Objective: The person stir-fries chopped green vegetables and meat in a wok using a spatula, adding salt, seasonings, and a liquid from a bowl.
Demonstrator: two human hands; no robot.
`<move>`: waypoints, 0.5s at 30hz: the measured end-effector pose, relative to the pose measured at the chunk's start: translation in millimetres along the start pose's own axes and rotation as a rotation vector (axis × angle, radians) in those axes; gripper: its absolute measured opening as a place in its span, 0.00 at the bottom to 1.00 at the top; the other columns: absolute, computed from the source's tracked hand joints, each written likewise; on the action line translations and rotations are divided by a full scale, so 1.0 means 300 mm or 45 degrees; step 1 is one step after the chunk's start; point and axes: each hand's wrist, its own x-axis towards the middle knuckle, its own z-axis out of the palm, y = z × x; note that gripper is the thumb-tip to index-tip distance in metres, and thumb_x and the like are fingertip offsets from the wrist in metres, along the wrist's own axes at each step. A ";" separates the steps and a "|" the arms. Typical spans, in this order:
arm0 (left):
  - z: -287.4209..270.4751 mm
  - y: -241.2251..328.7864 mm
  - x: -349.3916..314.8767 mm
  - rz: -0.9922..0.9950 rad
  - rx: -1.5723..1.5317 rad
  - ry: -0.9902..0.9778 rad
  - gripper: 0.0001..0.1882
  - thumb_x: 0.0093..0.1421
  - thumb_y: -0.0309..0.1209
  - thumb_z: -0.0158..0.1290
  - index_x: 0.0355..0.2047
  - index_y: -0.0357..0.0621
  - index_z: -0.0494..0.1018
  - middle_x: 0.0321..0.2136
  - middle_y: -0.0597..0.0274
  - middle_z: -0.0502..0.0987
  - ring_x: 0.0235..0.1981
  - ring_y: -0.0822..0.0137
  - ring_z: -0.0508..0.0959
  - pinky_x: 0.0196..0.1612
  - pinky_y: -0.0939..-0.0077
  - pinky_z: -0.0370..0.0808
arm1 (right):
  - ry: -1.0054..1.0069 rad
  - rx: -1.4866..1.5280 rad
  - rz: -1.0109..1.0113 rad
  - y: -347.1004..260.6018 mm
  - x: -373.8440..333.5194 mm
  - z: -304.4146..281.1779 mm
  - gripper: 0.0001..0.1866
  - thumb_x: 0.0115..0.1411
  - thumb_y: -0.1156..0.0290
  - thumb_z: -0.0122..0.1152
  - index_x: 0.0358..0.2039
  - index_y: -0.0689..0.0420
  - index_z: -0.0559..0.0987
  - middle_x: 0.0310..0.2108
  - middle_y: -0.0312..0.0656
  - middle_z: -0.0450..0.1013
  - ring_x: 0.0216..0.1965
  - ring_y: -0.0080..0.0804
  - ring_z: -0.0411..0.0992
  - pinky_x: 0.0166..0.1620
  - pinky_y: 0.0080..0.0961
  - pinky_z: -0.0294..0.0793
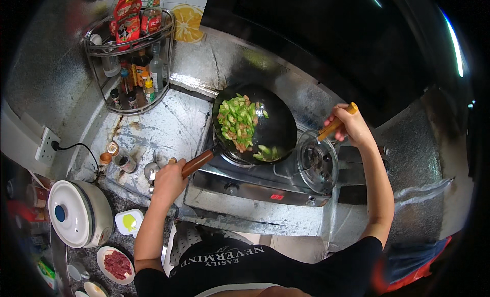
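My left hand (169,181) is wrapped round the brown wooden handle (198,163) of a black wok (278,126). The wok sits on the left burner. Chopped green vegetable pieces with bits of meat (238,121) are heaped on its left side, and a smaller clump (267,153) lies near the front rim. To the right of the wok, my right hand (347,125) is closed on a cooking utensil with a yellowish wooden handle (333,128). Its lower end points at a round clear glass dish or lid (317,161) over the right burner; I cannot make out its head.
A metal corner rack (130,44) holds bottles and seasonings at the back left. Small spice jars (126,163) stand left of the stove (219,182). Nearer lie a white lidded cooker (76,214), a small white container (129,222) and a plate (102,261) of raw meat.
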 end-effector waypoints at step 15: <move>-0.025 0.008 -0.008 -0.013 0.008 -0.029 0.14 0.40 0.24 0.54 0.30 0.42 0.68 0.28 0.49 0.70 0.28 0.49 0.73 0.32 0.62 0.70 | 0.102 -0.098 -0.108 0.080 0.042 -0.007 0.10 0.56 0.71 0.41 0.22 0.61 0.68 0.24 0.43 0.72 0.11 0.21 0.65 0.14 0.14 0.66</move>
